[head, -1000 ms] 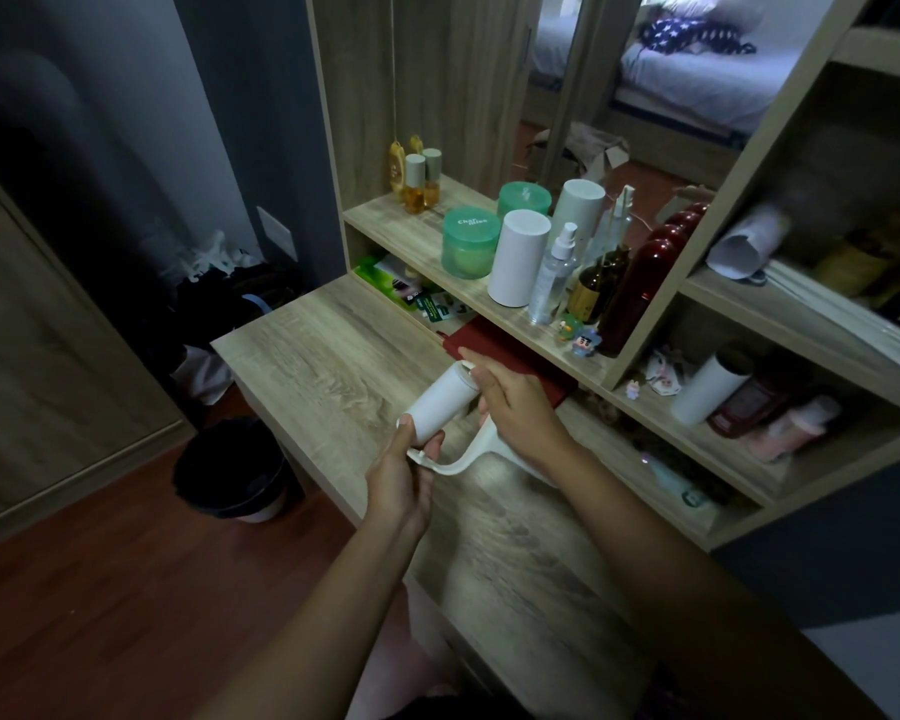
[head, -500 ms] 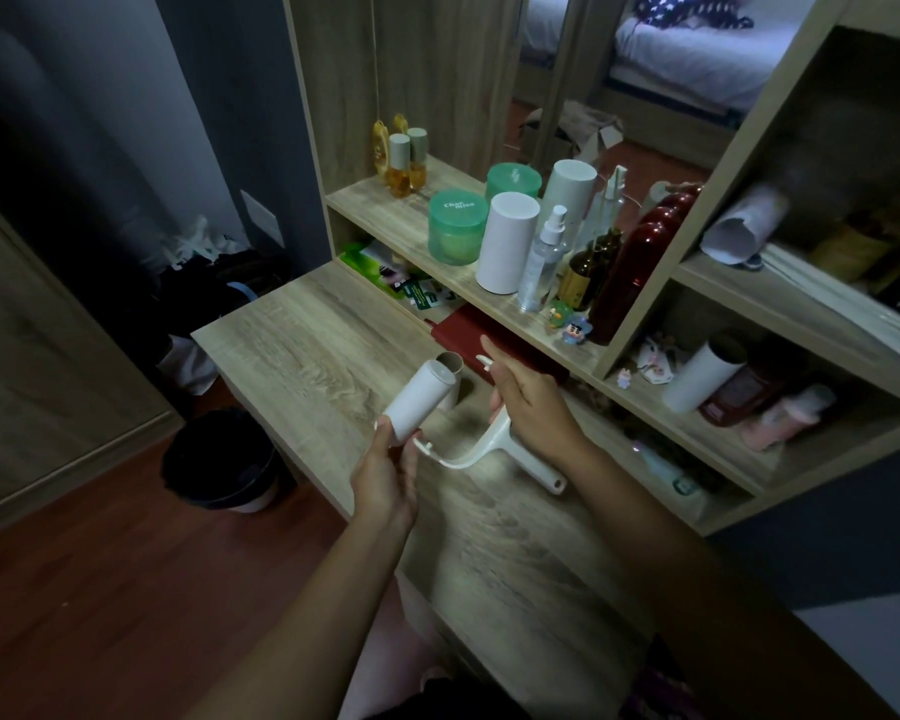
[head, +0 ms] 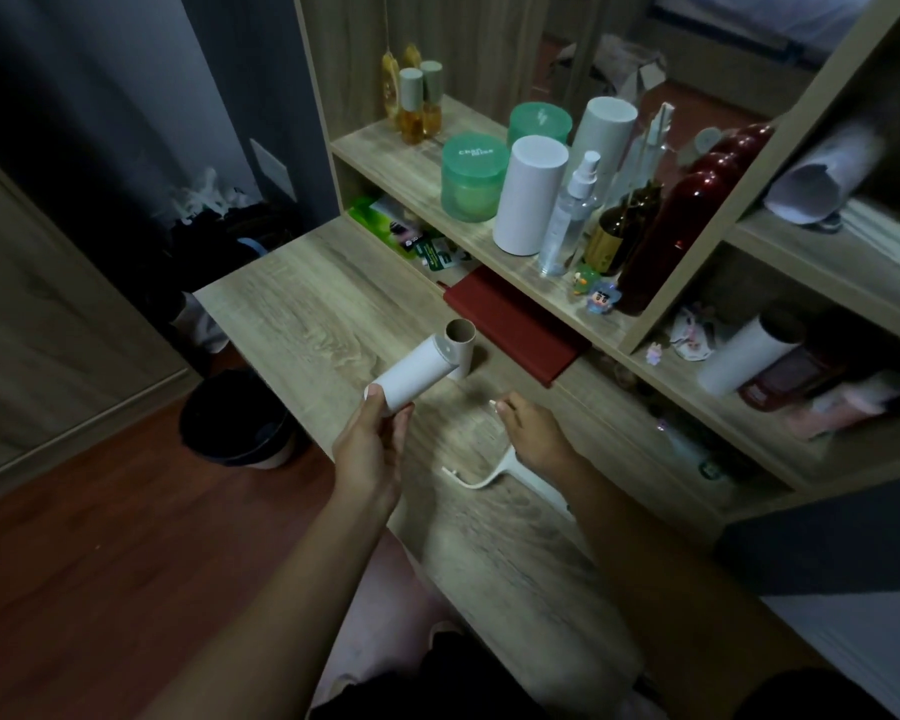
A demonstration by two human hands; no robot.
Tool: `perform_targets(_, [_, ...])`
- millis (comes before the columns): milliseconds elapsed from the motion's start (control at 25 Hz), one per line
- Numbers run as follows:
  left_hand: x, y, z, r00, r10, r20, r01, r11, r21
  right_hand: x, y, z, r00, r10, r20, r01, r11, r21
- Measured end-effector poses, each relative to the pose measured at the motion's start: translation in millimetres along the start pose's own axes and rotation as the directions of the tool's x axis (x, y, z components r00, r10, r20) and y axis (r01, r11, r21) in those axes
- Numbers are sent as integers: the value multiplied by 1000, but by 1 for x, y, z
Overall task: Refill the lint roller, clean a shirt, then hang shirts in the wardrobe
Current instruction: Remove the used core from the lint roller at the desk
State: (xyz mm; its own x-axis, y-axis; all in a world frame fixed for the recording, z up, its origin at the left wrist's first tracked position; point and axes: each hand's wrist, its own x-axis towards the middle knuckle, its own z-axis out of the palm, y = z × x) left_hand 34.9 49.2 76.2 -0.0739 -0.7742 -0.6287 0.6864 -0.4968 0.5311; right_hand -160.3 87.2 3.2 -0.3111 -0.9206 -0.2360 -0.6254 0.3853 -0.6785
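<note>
One white roll sits mid-frame, its near end gripped by our left hand above the desk. A cardboard core stands upright just behind it. Our right hand covers the handle; with the blur we cannot tell its grip. Past the desk's left edge stands a bin.

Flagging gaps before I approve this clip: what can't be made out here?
Head view:
- White plastic lint roller handle: blurred, partly under the right hand; grip unclear.
- White cylindrical roll: near end covered by fingers of the left hand.
- Brown cardboard tube: partly hidden behind that roll.
</note>
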Motion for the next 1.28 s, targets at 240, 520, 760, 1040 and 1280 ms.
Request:
perform_targets(240, [-2,-4,7,1000,24,19,-24,999,40,6,9,1,999,31,-11,-33,978,-207])
perform_targets(520, [-1,-9,8,1000,8,31,-9,999,48,-1,-39,-24,948,-145,-283,190,972,139])
perform_targets(760, [-1,-13,6,999,20,34,-23,993,115,-13,-83,-48,938,-346,-23,332,875,352])
perform_targets(1040, [0,-10,0,999,27,46,-32,993,116,-15,-85,-49,919,-378,-116,394,849,353])
perform_targets(1280, [1,-2,-8,1000,14,-4,-14,997,73,-9,-84,-34,960,-230,-157,278,764,582])
